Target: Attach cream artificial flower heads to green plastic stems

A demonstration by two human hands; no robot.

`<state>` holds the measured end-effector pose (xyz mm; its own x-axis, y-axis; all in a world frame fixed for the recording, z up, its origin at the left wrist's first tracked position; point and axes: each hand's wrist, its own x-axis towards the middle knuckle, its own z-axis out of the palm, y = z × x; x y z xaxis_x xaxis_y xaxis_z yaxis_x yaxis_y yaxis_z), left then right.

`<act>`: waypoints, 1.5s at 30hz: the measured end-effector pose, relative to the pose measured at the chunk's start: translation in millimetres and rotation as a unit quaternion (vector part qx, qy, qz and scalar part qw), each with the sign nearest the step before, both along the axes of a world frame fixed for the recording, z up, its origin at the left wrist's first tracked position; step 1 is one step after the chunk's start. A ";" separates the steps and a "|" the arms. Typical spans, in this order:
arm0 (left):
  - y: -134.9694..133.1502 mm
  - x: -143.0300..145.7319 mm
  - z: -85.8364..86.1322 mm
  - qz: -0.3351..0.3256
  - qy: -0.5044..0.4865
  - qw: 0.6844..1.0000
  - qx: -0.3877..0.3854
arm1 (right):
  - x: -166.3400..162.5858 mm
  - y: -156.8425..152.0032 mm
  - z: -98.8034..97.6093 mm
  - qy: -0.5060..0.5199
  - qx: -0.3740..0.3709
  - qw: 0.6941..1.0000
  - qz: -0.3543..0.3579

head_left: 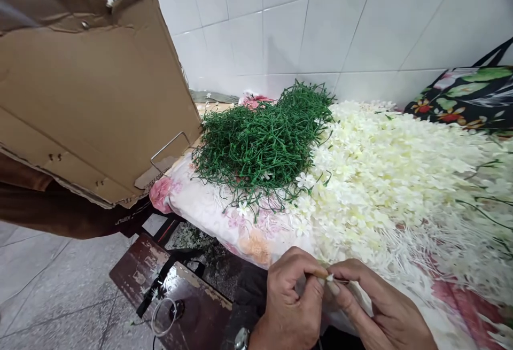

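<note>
My left hand point(290, 299) and my right hand point(372, 304) meet at the bottom of the view, fingers pinched together on a small white flower point(329, 277) on a thin stem. Just beyond them lies a wide heap of cream-white artificial flowers point(401, 179) on a floral cloth point(208, 211). A tangled pile of green plastic stems point(262, 139) sits on the cloth to the left of the flowers.
A large torn cardboard sheet point(92, 93) leans at the left. A dark wooden board point(180, 296) with a strap and a ring lies low on the tiled floor. A floral bag point(468, 96) stands at the right against the white tiled wall.
</note>
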<state>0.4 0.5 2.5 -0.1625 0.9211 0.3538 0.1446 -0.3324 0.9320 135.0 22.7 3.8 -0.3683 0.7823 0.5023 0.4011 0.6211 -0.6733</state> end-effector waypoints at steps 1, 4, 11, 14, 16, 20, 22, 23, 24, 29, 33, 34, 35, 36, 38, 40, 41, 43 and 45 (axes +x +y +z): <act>0.8 0.3 -0.3 0.003 0.003 1.000 0.003 | 0.3 0.8 -0.3 -0.003 -0.001 1.000 0.004; 2.8 -1.0 2.8 -0.010 0.009 1.000 0.002 | 1.5 2.1 -0.8 -0.005 0.001 1.000 -0.004; 28.4 -34.0 16.3 0.053 0.213 0.975 0.036 | 14.3 -1.3 -4.8 -0.048 0.036 0.994 -0.091; 51.5 -44.2 16.7 0.100 0.407 0.907 0.036 | 19.1 -2.7 -8.8 -0.062 0.071 0.988 -0.126; 64.9 -43.3 15.1 0.131 0.502 0.855 0.015 | 19.8 -2.7 -11.3 -0.062 0.092 0.986 -0.125; 79.3 -35.2 11.5 0.167 0.584 0.794 -0.011 | 19.9 -2.1 -14.6 -0.060 0.113 0.986 -0.111; 80.2 -34.6 11.6 0.179 0.585 0.791 -0.011 | 21.0 -2.2 -15.5 -0.060 0.117 0.986 -0.107; 79.1 -35.6 12.3 0.187 0.579 0.794 -0.008 | 21.6 -2.4 -15.8 -0.060 0.118 0.986 -0.105; 77.1 -37.5 13.3 0.197 0.570 0.798 -0.007 | 22.2 -2.5 -15.9 -0.058 0.120 0.986 -0.103; 55.9 -52.1 17.4 0.246 0.481 0.842 0.004 | 21.5 -1.4 -12.9 -0.045 0.121 0.986 -0.103; 34.7 -62.8 13.7 0.228 0.334 0.914 0.027 | 17.8 -0.4 -8.4 -0.033 0.122 0.984 -0.122; 30.0 -65.1 12.4 0.227 0.291 0.929 0.024 | 17.1 -0.6 -7.9 -0.030 0.124 0.984 -0.126; 25.7 -67.2 11.2 0.228 0.245 0.942 0.012 | 16.6 -1.0 -7.8 -0.027 0.125 0.983 -0.129; 21.6 -69.0 10.4 0.230 0.193 0.954 -0.006 | 16.2 -1.5 -7.8 -0.025 0.125 0.983 -0.130; 14.3 -70.9 10.0 0.224 0.065 0.970 -0.065 | 15.9 -2.5 -7.5 -0.020 0.117 0.984 -0.130; 7.6 -70.1 11.5 0.200 -0.077 0.969 -0.125 | 15.9 -3.4 -5.5 -0.014 0.098 0.987 -0.125; 4.5 -68.6 12.9 0.184 -0.137 0.962 -0.146 | 15.8 -3.8 -3.5 -0.010 0.090 0.989 -0.117; -1.2 -63.8 16.0 0.153 -0.223 0.946 -0.178 | 15.8 -4.5 2.1 0.001 0.075 0.993 -0.093; -6.4 -57.5 18.5 0.119 -0.274 0.931 -0.211 | 15.3 -5.7 8.6 0.014 0.057 0.996 -0.061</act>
<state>-57.1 -6.0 21.0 -0.4289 0.8743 -0.2275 -0.3681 0.0609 0.9278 150.3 17.0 12.5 -0.2585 0.7577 0.5992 0.4613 0.6418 -0.6126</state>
